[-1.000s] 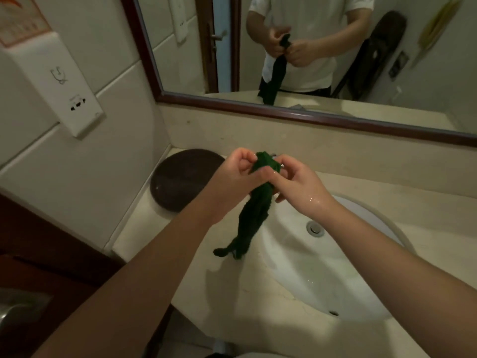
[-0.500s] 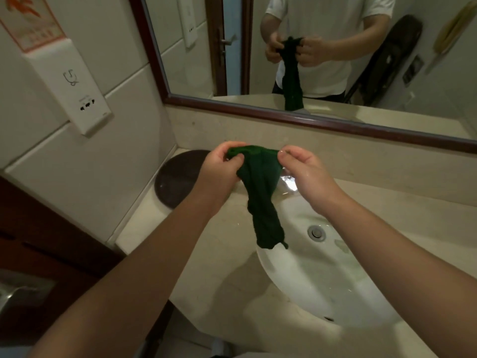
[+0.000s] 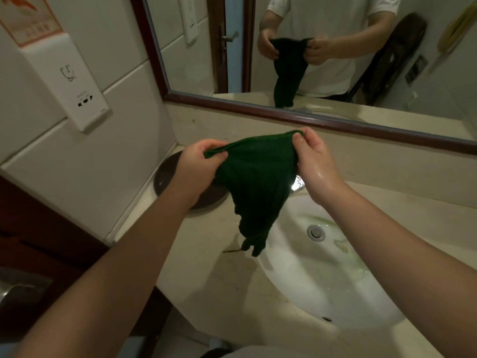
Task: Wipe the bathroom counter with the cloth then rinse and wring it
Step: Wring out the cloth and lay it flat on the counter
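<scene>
A dark green cloth [image 3: 258, 182] hangs spread between both hands above the left rim of the white sink [image 3: 322, 275]. My left hand [image 3: 196, 171] pinches its upper left corner and my right hand [image 3: 315, 164], wet and shiny, pinches the upper right corner. The cloth's lower end tapers to a twisted tip over the basin's edge. The beige counter [image 3: 206, 244] lies under and around the sink. A chrome tap [image 3: 298, 183] is mostly hidden behind the cloth.
A round dark lid or dish [image 3: 170, 177] sits in the counter's back left corner. A framed mirror [image 3: 322, 58] runs along the back wall above a beige backsplash. A white wall socket box [image 3: 67, 73] is mounted on the left tiled wall. The sink drain [image 3: 315, 231] is visible.
My hands have moved apart, opening the cloth from a twisted rope into a spread sheet. The view has shifted slightly closer and to the right.
</scene>
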